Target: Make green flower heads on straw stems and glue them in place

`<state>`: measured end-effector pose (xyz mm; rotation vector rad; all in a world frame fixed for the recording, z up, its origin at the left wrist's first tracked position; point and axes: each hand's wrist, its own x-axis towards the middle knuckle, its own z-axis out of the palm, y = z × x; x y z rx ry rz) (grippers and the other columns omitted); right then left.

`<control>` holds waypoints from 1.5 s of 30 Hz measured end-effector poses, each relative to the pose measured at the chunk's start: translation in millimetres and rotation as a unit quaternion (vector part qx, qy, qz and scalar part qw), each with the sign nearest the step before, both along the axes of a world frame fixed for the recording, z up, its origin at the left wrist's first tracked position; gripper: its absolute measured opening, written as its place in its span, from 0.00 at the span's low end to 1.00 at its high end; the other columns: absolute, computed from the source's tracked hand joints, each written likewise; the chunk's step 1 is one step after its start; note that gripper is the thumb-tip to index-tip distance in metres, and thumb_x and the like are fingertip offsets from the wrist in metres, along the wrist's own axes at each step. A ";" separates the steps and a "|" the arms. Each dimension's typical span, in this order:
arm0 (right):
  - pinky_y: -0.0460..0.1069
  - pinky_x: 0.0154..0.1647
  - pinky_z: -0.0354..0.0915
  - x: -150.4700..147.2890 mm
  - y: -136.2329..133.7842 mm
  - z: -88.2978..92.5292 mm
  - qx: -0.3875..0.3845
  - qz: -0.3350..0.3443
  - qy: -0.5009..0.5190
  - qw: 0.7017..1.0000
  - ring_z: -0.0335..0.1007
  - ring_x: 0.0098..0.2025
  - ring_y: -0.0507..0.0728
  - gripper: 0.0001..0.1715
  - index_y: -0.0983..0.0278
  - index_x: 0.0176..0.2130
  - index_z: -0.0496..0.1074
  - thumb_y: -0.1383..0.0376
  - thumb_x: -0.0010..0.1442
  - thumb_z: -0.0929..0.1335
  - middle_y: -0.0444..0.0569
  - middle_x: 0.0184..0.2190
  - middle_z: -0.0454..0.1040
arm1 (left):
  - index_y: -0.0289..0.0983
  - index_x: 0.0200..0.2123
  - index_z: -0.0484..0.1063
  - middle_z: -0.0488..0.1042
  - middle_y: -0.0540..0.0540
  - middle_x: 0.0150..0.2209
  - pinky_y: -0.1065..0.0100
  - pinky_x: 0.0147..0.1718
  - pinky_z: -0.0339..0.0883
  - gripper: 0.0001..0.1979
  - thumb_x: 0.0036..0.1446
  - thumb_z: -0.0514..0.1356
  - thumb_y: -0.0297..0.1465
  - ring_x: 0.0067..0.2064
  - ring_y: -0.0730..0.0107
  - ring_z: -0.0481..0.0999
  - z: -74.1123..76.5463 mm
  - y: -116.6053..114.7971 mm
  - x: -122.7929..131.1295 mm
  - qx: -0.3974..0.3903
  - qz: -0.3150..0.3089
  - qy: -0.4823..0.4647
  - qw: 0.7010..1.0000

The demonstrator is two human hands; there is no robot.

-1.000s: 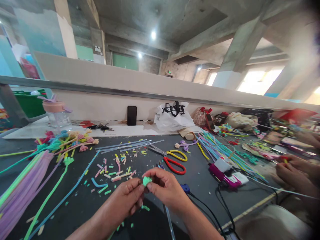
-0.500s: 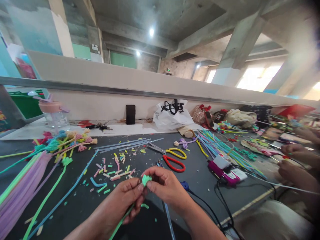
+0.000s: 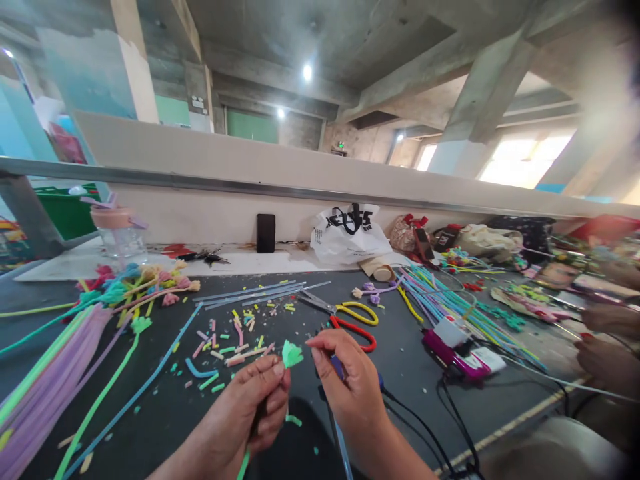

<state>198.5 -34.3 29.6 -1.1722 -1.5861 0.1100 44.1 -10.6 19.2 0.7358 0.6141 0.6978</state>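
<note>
Your left hand [image 3: 255,397] is closed in a pinch, thumb against forefinger, just beneath a small green flower head [image 3: 291,354]; the flower head stands upright above your fingertips, near the middle of the worktable [image 3: 413,343], and a green stem [image 3: 243,463] shows below the same hand. Your right hand [image 3: 350,373] is just beside it, thumb and forefinger slightly parted, the fingertips apart from the flower head; nothing is seen between them. A blue-handled tool [image 3: 337,365] lies partly hidden behind this hand; whether the hand touches it cannot be told. Beyond your left hand are scattered short cut pieces, among them a curved blue piece [image 3: 199,369]. Beyond your right hand lie scissors [image 3: 333,309] with one yellow and one red handle, blades apart. Farther left, note a second green flower head [image 3: 141,325] on a long stem and a lilac bundle [image 3: 65,367]; farther right, a bundle of coloured stems [image 3: 435,303] and a magenta device [image 3: 455,355]. Against the back panel stand a dark phone [image 3: 266,233] and a white bag [image 3: 347,237]. At the right edge, a co-worker's hand [image 3: 607,353] appears blurred.
</note>
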 end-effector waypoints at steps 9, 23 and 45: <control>0.51 0.42 0.66 -7.2 -5.3 -8.4 0.057 -0.035 -0.126 0.990 0.70 0.40 0.56 0.16 0.62 0.46 0.70 0.73 0.60 0.63 0.51 0.37 0.73 | 0.37 0.26 0.61 0.54 0.59 0.16 0.78 0.12 0.33 0.16 0.49 0.62 0.42 0.14 0.86 0.47 -5.4 5.8 0.4 0.022 -0.003 0.008 1.000; 0.52 0.41 0.66 -19.2 -5.0 -26.2 0.039 -0.053 -0.202 0.977 0.69 0.43 0.58 0.24 0.64 0.54 0.65 0.75 0.59 0.61 0.55 0.42 0.72 | 0.37 0.25 0.59 0.55 0.60 0.16 0.80 0.12 0.38 0.18 0.47 0.61 0.44 0.14 0.86 0.49 -16.1 13.6 4.2 0.063 0.068 0.062 0.994; 0.44 0.24 0.62 -13.7 12.4 -22.8 -0.054 -0.058 -0.016 0.997 0.65 0.23 0.51 0.04 0.66 0.25 0.71 0.73 0.49 0.68 0.46 0.23 0.70 | 0.37 0.26 0.61 0.55 0.59 0.15 0.79 0.13 0.39 0.16 0.50 0.58 0.44 0.14 0.84 0.49 -27.8 16.9 7.9 0.140 0.035 0.120 0.982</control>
